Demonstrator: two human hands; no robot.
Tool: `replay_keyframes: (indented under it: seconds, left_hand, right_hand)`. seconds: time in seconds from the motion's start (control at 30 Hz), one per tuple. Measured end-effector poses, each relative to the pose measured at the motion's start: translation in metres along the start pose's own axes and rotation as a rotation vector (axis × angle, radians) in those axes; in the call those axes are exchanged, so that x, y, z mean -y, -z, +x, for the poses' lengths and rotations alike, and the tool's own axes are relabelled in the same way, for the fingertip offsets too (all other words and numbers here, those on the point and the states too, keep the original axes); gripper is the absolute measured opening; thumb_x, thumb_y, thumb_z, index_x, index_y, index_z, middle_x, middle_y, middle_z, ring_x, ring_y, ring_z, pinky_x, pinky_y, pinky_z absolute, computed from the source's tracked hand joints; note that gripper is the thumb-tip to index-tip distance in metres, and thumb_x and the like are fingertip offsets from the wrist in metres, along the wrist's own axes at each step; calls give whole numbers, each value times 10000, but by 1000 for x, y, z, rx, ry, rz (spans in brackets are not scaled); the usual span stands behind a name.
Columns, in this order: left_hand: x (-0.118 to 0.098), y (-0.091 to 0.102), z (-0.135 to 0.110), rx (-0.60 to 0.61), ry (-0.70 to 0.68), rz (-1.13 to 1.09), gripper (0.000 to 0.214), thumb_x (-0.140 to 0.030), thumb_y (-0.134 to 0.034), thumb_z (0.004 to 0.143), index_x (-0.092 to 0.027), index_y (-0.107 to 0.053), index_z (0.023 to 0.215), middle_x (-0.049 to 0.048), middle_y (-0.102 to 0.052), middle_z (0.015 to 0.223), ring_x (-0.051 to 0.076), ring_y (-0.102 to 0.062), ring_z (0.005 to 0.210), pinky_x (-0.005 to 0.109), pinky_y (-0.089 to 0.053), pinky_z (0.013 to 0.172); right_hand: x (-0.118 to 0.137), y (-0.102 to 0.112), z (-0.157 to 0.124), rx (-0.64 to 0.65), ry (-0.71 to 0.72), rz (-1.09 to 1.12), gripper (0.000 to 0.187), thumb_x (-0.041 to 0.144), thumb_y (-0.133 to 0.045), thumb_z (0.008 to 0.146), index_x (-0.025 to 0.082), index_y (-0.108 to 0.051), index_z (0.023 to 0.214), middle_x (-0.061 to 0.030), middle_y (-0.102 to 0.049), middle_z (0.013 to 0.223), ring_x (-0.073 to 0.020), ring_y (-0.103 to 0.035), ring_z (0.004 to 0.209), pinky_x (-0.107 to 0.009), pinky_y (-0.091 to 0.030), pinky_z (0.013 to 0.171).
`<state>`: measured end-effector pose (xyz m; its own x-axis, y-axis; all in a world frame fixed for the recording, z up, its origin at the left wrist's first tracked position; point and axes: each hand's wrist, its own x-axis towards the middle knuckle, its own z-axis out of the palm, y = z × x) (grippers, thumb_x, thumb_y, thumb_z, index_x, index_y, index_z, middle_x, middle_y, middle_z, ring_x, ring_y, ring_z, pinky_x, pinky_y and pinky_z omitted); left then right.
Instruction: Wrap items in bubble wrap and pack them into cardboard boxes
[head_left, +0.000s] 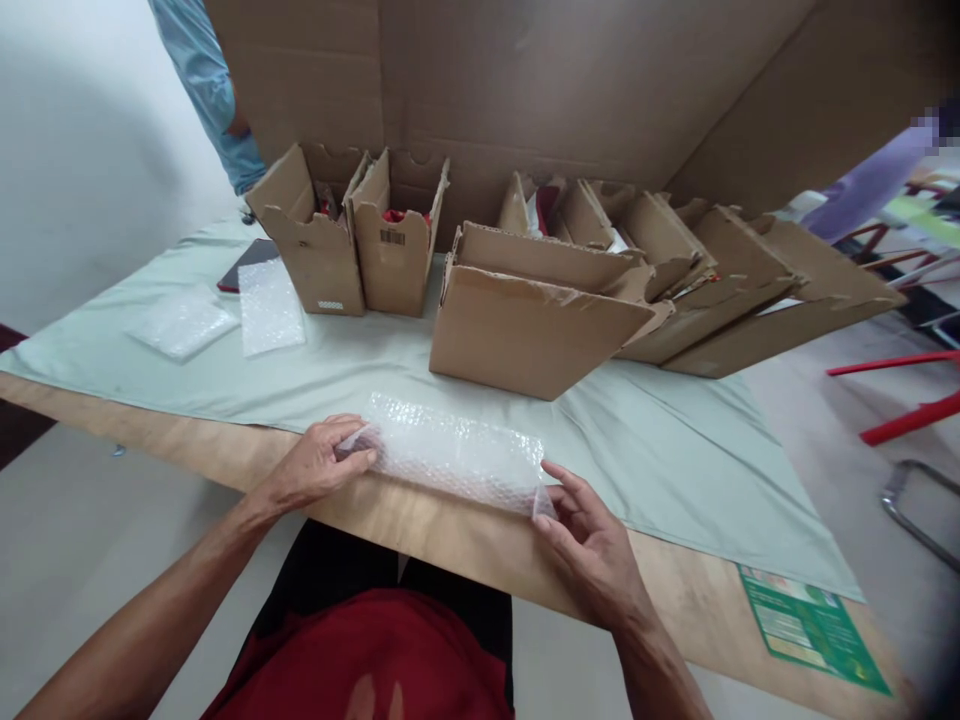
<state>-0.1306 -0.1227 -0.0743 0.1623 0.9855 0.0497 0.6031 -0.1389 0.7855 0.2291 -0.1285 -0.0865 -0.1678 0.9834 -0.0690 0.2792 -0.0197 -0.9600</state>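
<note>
Two bare hands had one strip of bubble wrap [457,445] between them. Strip lay crosswise at the near edge of the surface [697,580], its far part over a pale green cloth [697,460], its near side by the bare wood.

Left hand [324,462]: grip closed on the left end of the strip, thumb toward the wearer, fingers on the far side. Right hand [589,530]: grip partly curled around the right end, thumb and bent fingers about the near corner, index finger extended; film there stood up in a small point. Tightness of the right-hand pinch could not be judged.

Directly beyond the strip, well clear of it, stood an open cardboard carton [532,335]. Behind and to the right of that, a row of cut-down cartons [705,300] leaned at an angle, some with red or white contents. Farther left, two upright cartons [360,260] stood side by side, red material showing inside both; contents not identifiable.

At far left, two more bubble wrap pieces [271,310] lay near each other, one overlapping a dark flat item [244,262]. Green printed sheet [814,625] noted at the right front corner, on bare wood. Large cardboard panel [525,90] rose behind the cartons; a light blue sleeve [202,80] showed at its left edge
</note>
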Motion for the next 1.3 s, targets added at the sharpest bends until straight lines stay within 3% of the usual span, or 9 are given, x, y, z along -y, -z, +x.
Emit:
replay_keyframes:
  seconds: [0.13,0.2,0.3,0.43,0.53,0.7,0.97,1.13,1.3]
  left_hand:
    - [3,-6,3,-130,-2,52,247,-385,-557,923,-211,-730,951,59,-764,993,239,-699,950,379,-553,839]
    - [9,-10,6,-215,-61,134,213,-366,-583,902,-213,-725,950,73,-765,1028,268,-687,1027,436,-534,920]
    - [17,-15,10,-236,-106,281,142,-315,-593,889,-225,-703,878,70,-754,1035,281,-669,1029,472,-512,943]
    - [18,-17,12,-249,-60,479,109,-290,-605,881,-217,-683,904,94,-720,1031,298,-641,994,467,-503,902]
    - [17,-16,11,-254,2,617,219,-357,-614,888,-191,-682,1013,127,-698,1008,331,-617,977,478,-493,865]
    - [17,-16,14,-234,57,718,163,-376,-637,868,-216,-666,858,98,-676,921,311,-605,934,429,-471,803]
    - [7,-24,20,-204,40,590,100,-244,-573,867,-220,-597,773,64,-670,856,265,-618,859,401,-444,784]
    - [5,-21,16,-190,56,482,144,-283,-541,897,-228,-558,765,16,-646,738,215,-608,717,358,-446,745]
    - [6,-17,16,-176,99,553,62,-275,-585,857,-218,-597,876,59,-699,879,248,-651,813,370,-443,772]
  right_hand:
    - [3,-4,4,-81,6,-101,497,436,-691,890,208,-596,1322,-22,-705,879,-187,-691,811,-328,-567,792]
    - [2,-5,8,-130,50,-232,458,423,-667,900,198,-613,1296,-21,-701,850,-190,-680,777,-344,-562,786]
    - [-1,-5,16,-184,154,-508,420,376,-628,902,204,-626,1286,-35,-716,858,-222,-673,791,-406,-543,821]
    - [-8,-5,22,-201,290,-771,418,348,-572,917,186,-613,1301,-105,-737,1015,-287,-675,921,-466,-511,841]
    - [-13,-2,30,-207,330,-844,415,400,-570,931,189,-619,1286,-149,-708,1215,-325,-653,1074,-489,-496,897]
    - [-21,-2,55,-206,321,-903,407,427,-547,941,187,-638,1256,-159,-650,1362,-352,-602,1184,-518,-459,952]
    - [-14,-8,62,-176,317,-811,178,351,-554,900,226,-672,944,-106,-732,1160,-320,-630,1070,-469,-448,875]
    - [-5,-5,53,-191,220,-662,204,372,-583,873,223,-670,983,-82,-745,950,-278,-651,901,-424,-476,825]
    - [-4,-5,52,-151,177,-587,312,394,-597,833,222,-713,1065,-67,-769,916,-241,-669,768,-395,-504,774]
